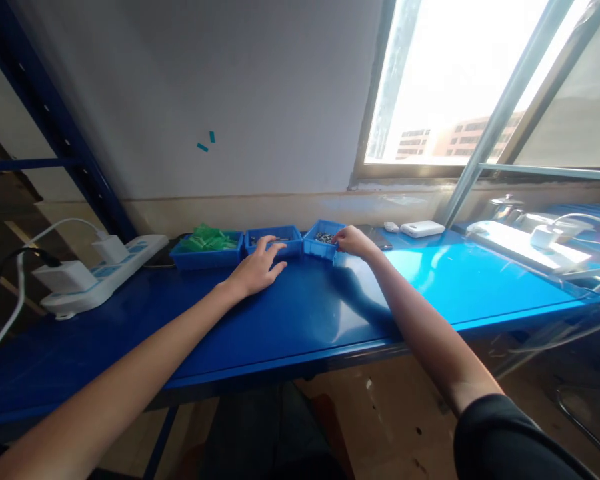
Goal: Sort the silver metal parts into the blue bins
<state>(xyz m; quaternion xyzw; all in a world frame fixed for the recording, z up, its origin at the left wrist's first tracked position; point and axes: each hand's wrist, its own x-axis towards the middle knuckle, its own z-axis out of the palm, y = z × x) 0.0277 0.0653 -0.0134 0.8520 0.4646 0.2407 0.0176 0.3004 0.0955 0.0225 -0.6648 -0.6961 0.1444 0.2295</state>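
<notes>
My left hand (256, 270) is at the front of the middle blue bin (293, 248), fingers apart and nothing visible in them. Thin dark rod-like pieces lie in that bin, partly covered by my fingers. To its right, a smaller blue bin (320, 249) holds many small metal parts (324, 237), too tiny to name. At this bin's right rim is my right hand (356, 241), its fingertips pinched together. Whatever they may hold is hidden. The left blue bin (207, 260) is heaped with green plastic-looking pieces (207, 237).
A white power strip (103, 277) with plugs and cables lies at the left of the blue table (280, 320). Behind my right hand are a dark flat object (377, 238) and a white box-like device (423, 229). A metal post (465, 190) rises at the right.
</notes>
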